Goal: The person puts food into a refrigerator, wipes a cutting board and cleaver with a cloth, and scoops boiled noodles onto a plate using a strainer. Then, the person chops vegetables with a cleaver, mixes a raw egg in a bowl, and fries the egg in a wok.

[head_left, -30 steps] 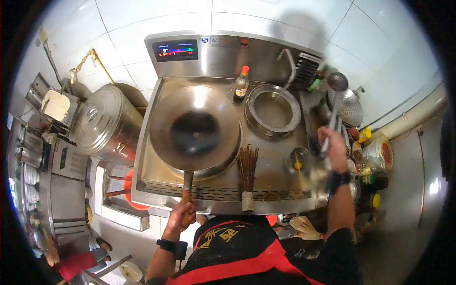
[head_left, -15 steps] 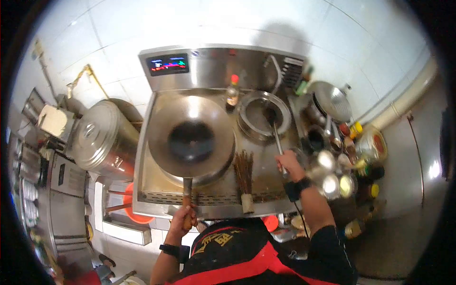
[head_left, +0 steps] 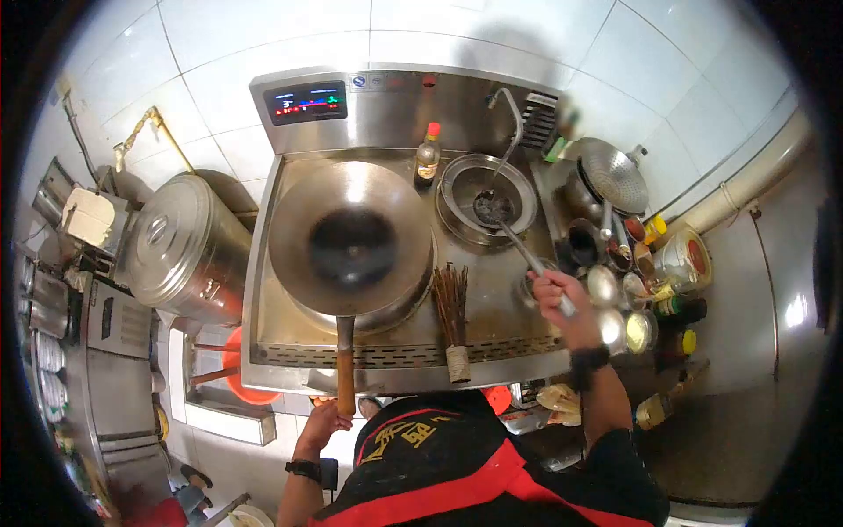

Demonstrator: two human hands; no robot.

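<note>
My right hand (head_left: pixel 562 299) is closed around the handle of a ladle (head_left: pixel 524 249). Its dark bowl end dips into a round metal pot (head_left: pixel 452 206) with liquid in it, beneath the tap (head_left: pixel 516 123). A large wok (head_left: pixel 351 189) sits on the left burner, its inside bare and its wooden handle (head_left: pixel 346 378) pointing toward me. Beside the lower end of that handle is my left hand (head_left: pixel 325 423), fingers loosely apart and not wrapped around it. A bamboo brush (head_left: pixel 451 316) lies on the stove between wok and ladle.
A red-capped bottle (head_left: pixel 428 158) stands behind the wok. To the right are a perforated strainer (head_left: pixel 615 176) and several seasoning containers (head_left: pixel 602 287). A big lidded steel pot (head_left: pixel 176 246) stands left of the stove, with an orange bucket (head_left: pixel 250 393) below.
My left hand has let go of the wok handle and dropped slightly below it. My right hand has moved right and toward me with the ladle, its bowl still in the pot.
</note>
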